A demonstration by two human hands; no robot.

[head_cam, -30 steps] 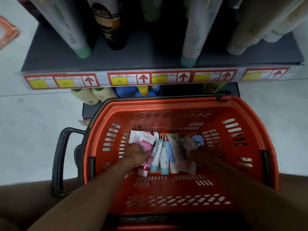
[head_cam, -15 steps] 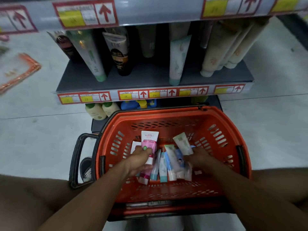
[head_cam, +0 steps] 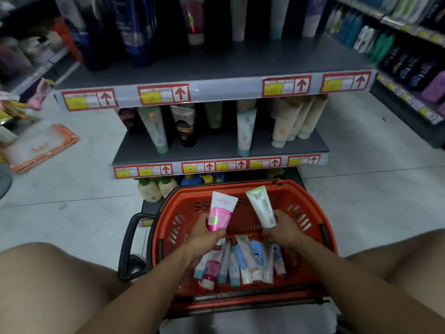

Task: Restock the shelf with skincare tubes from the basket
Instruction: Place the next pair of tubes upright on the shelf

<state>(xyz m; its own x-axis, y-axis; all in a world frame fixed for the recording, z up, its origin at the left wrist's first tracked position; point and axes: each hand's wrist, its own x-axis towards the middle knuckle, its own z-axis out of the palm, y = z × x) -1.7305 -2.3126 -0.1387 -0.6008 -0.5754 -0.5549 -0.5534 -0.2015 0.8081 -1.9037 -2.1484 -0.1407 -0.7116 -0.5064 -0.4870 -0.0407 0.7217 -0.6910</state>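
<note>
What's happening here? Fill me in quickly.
A person crouches at an orange basket, restocking tubes. The left hand grips a pink tube; the right hand grips a white-and-green tube. Both are held above the basket, not yet on the shelf ahead. More tubes lie in the basket.

**Tubes, basket, shelves — the count**

Two tubes held up — one pink tube, one white-and-green tube. About eight tubes lie in one orange basket. Two grey shelves hold standing tubes; two cream bottles sit below.
</note>
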